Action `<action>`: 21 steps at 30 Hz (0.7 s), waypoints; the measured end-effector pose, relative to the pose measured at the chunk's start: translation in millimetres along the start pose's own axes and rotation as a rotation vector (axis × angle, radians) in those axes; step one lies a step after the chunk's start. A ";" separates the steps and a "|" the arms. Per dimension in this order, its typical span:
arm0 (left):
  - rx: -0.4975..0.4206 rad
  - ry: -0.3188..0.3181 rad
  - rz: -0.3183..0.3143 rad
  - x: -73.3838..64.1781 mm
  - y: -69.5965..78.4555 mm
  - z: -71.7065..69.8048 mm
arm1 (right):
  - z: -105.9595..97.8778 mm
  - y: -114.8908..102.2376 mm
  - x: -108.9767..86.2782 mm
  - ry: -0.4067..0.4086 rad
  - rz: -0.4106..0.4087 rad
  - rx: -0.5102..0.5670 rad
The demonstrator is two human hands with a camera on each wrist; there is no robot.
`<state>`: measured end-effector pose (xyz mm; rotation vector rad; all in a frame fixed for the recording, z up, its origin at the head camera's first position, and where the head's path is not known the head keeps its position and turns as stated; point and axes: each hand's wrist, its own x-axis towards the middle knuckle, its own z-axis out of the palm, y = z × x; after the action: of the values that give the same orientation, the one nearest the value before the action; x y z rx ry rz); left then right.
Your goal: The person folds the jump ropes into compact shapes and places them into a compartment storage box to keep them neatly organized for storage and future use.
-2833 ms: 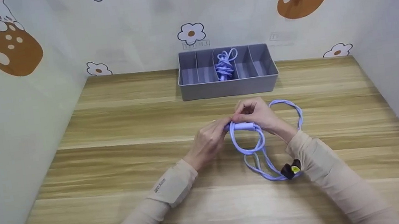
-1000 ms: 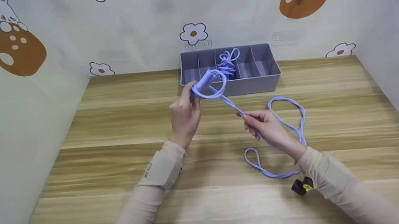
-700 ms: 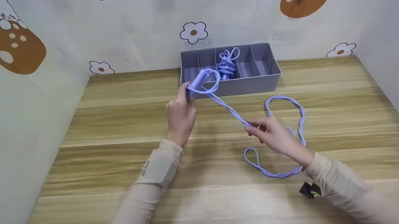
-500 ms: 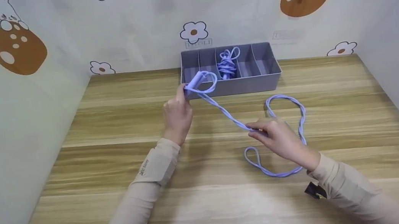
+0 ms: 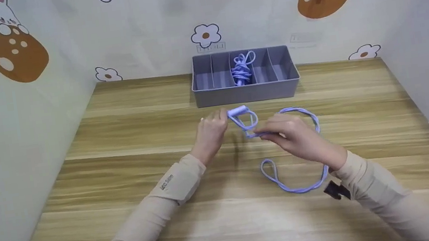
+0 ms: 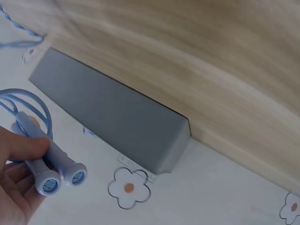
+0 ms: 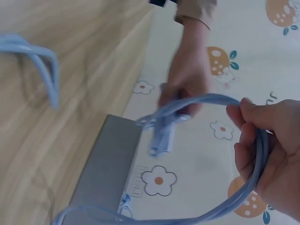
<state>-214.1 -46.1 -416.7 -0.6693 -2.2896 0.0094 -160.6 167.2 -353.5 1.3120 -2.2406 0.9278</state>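
My left hand (image 5: 211,135) grips the two handles (image 6: 58,152) of a light blue-violet jump rope side by side, thumb across them. Their flared ends stick out past the fingers in the left wrist view. Loops of cord circle round the handles. Off to the right, my right hand (image 5: 300,140) pinches the doubled cord; the right wrist view shows the cord (image 7: 206,98) arching from these fingers to the handles. The rest of the cord (image 5: 304,188) lies on the table in a wide curve, partly hidden by the right hand and forearm.
At the back of the table stands a grey divided box (image 5: 246,93). A wound-up jump rope (image 5: 241,71) sits in its middle compartment. Patterned walls rise behind and at both sides. A black piece (image 5: 335,190) shows beside the right sleeve.
Both handles were raised in front of the box; the left hand has brought them down towards me and to the right. The cord stretched between the hands has shortened and slackened.
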 end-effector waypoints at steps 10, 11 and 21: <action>-0.033 0.041 0.418 -9.1 23.0 -13.2 | -4.3 26.1 29.3 -0.037 0.279 0.448; -0.041 0.073 0.436 -9.3 23.8 -14.3 | -4.0 30.9 30.1 -0.023 0.320 0.492; -0.405 0.363 0.268 -9.5 27.1 -18.9 | 12.6 70.3 18.0 0.229 0.667 0.854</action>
<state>-183.5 -30.6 -414.6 -1.0858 -1.8508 -0.4243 -230.6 171.5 -375.8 0.6021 -2.1729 2.3147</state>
